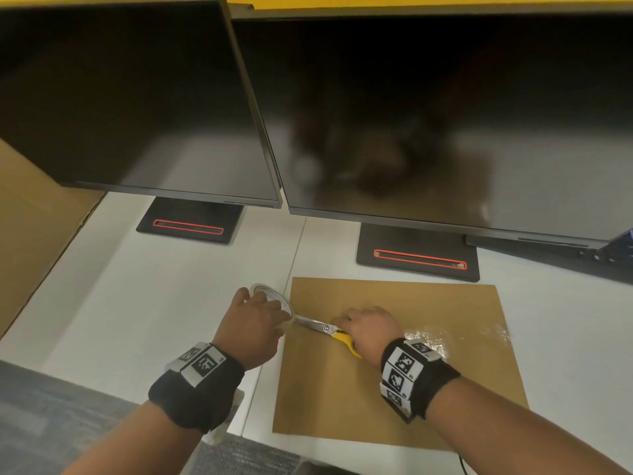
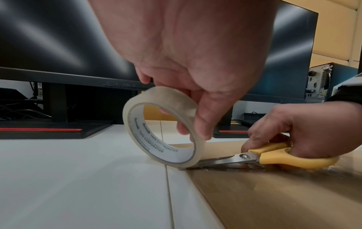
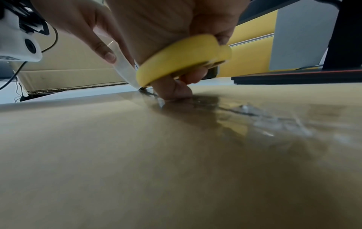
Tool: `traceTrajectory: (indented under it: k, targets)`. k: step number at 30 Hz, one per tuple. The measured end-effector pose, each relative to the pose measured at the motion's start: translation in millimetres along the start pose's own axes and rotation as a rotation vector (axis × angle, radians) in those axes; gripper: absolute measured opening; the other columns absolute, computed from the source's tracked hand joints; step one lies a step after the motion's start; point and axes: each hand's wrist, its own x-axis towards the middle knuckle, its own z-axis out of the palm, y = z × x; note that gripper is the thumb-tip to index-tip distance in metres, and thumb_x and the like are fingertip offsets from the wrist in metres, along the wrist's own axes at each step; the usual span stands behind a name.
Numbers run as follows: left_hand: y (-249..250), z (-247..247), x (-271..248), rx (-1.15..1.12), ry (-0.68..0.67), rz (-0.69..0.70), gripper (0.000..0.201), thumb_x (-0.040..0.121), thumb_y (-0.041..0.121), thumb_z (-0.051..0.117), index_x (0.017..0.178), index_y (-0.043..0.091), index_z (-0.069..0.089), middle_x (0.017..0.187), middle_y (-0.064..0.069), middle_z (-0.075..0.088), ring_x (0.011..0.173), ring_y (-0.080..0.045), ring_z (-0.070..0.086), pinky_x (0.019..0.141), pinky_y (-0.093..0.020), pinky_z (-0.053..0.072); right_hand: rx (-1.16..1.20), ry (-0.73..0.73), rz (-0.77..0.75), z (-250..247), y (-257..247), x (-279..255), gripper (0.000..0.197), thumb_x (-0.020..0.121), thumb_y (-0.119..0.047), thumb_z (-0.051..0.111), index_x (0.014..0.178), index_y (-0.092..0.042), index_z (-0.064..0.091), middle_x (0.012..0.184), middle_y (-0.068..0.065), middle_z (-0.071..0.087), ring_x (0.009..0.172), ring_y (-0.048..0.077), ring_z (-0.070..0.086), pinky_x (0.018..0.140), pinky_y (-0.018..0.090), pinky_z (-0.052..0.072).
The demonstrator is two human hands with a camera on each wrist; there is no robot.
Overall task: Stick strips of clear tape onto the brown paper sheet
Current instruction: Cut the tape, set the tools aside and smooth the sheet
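Observation:
The brown paper sheet (image 1: 394,382) lies flat on the white desk (image 1: 154,303), with shiny clear tape (image 1: 455,337) stuck across its right side. My left hand (image 1: 253,323) grips the roll of clear tape (image 2: 156,124) on edge at the sheet's left border. My right hand (image 1: 370,327) holds yellow-handled scissors (image 2: 274,156); their blades (image 2: 215,162) lie low along the paper and reach the tape just under the roll. In the right wrist view the yellow scissor handle (image 3: 182,57) hides the blades, and a fingertip (image 3: 174,91) rests on the paper (image 3: 137,155).
Two dark monitors (image 1: 445,114) on black stands (image 1: 416,255) rise right behind the sheet. A cardboard box (image 1: 30,228) stands at the left. A dark device (image 1: 613,255) sits at the far right. Grey carpet (image 1: 51,406) lies below the desk's front edge.

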Motion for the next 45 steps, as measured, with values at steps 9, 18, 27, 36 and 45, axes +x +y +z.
traceTrajectory:
  k: [9,18,27,36,45]
  targets:
    - [-12,-5,-5,-0.072,0.093,-0.190,0.022,0.064,0.026,0.061,0.082,0.027,0.073,0.076,0.007,0.072,0.073,-0.024,0.066,0.069,-0.039,0.042,0.012,-0.013,-0.008,2,1,2,0.044,0.091,-0.010,0.040,0.134,-0.021,0.044,0.123,0.008,0.056,0.099,0.032,0.059,0.084,0.035,0.041]
    - [-20,8,-18,-0.112,0.123,-0.281,0.023,0.071,0.031,0.060,0.091,0.028,0.071,0.088,0.006,0.073,0.085,-0.024,0.067,0.081,-0.039,0.027,0.164,0.045,0.098,-9,0,-14,0.050,0.082,-0.026,0.049,0.132,-0.031,0.043,0.121,0.005,0.047,0.104,0.031,0.052,0.092,0.033,0.037]
    - [-9,4,-10,-0.186,0.158,-0.298,0.019,0.076,0.026,0.067,0.095,0.026,0.068,0.087,0.005,0.072,0.084,-0.024,0.067,0.085,-0.049,0.043,0.504,0.085,0.347,-9,36,-40,0.062,0.079,-0.023,0.057,0.137,-0.031,0.038,0.121,0.003,0.037,0.116,0.027,0.047,0.101,0.032,0.042]
    - [18,-3,9,-0.328,0.143,-0.204,0.028,0.079,0.037,0.043,0.094,0.029,0.065,0.081,0.013,0.068,0.079,-0.020,0.065,0.077,-0.040,0.046,0.555,0.151,0.481,-9,75,-59,0.060,0.082,0.000,0.051,0.135,-0.026,0.039,0.130,0.007,0.045,0.111,0.027,0.056,0.094,0.035,0.046]
    - [97,1,44,-0.594,-0.040,0.032,0.027,0.088,0.020,0.057,0.115,0.022,0.064,0.112,0.002,0.066,0.113,-0.017,0.053,0.083,-0.033,0.051,0.591,0.181,0.597,12,93,-108,0.050,0.083,-0.006,0.055,0.130,-0.020,0.045,0.122,0.007,0.051,0.105,0.028,0.056,0.091,0.035,0.047]
